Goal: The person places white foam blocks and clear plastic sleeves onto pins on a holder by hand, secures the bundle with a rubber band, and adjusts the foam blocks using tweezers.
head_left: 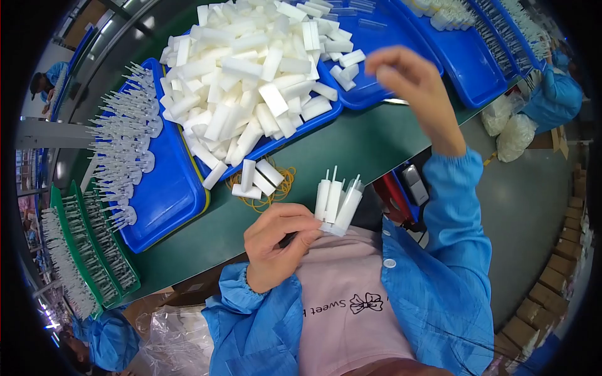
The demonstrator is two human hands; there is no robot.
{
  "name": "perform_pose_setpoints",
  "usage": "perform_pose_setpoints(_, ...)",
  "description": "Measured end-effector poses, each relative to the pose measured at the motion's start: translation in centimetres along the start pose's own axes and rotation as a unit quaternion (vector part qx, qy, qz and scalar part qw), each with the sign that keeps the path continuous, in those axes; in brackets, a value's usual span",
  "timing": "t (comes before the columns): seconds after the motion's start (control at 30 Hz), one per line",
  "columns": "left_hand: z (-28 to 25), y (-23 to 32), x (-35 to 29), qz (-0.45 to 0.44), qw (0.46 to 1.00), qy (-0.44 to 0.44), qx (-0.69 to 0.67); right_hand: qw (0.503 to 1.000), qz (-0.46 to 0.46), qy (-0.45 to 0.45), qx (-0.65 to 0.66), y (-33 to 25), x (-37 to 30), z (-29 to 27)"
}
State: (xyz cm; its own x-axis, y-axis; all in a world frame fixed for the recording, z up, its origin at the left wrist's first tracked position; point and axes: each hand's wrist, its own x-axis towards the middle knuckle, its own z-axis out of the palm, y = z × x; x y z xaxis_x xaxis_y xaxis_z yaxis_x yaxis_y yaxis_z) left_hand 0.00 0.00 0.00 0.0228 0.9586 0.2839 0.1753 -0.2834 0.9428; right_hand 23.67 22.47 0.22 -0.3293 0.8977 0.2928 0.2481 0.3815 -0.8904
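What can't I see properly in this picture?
All in the head view:
Middle blue tray: heaped white pieces hide its bottom.
Clear holder: one end is covered by the left hand.
Right hand: blur smears its fingertips.
Yellow bands: partly covered by loose white pieces.

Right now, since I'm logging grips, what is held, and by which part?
The left hand holds the foam-sleeved piece by its base; the blurred right hand shows nothing held.

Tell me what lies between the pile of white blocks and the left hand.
In the head view, a few loose white blocks and tangled yellow bands lie there on the green table.
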Motion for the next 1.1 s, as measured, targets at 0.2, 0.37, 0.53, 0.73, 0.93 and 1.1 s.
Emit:
perform_pose_setpoints(0.2, -0.1, 0.7, 1.2, 0.014, 0.999, 0.021, 0.033, 0.909, -0.153, 0.102, -0.374, 7.5, 7.6, -2.7)
perform_pose_setpoints(0.37, -0.5, 0.7, 1.0, 0.022, 0.999, 0.006, 0.041, 0.851, -0.074, -0.024, -0.519, 7.0, 7.7, -3.0)
perform_pose_setpoints(0.53, -0.9, 0.4, 1.0, 0.036, 0.998, 0.043, 0.041, 0.996, -0.018, -0.046, -0.079, -0.8, 2.8, -1.3)
perform_pose_setpoints(0.73, -0.6, 0.9, 1.7, 0.141, 0.983, 0.045, 0.104, 0.941, 0.073, -0.104, 0.312, -8.6, -5.1, 3.2)
perform_pose_setpoints(0.93, -0.4, 0.6, 1.5, 0.149, 0.981, 0.054, 0.113, 0.907, 0.116, -0.089, 0.395, -8.5, -6.9, 5.1)
perform_pose_setpoints(1.1, -0.5, 0.2, 1.2, 0.191, 0.975, 0.042, 0.107, 0.917, 0.119, -0.075, 0.373, -8.2, -6.9, 5.4)
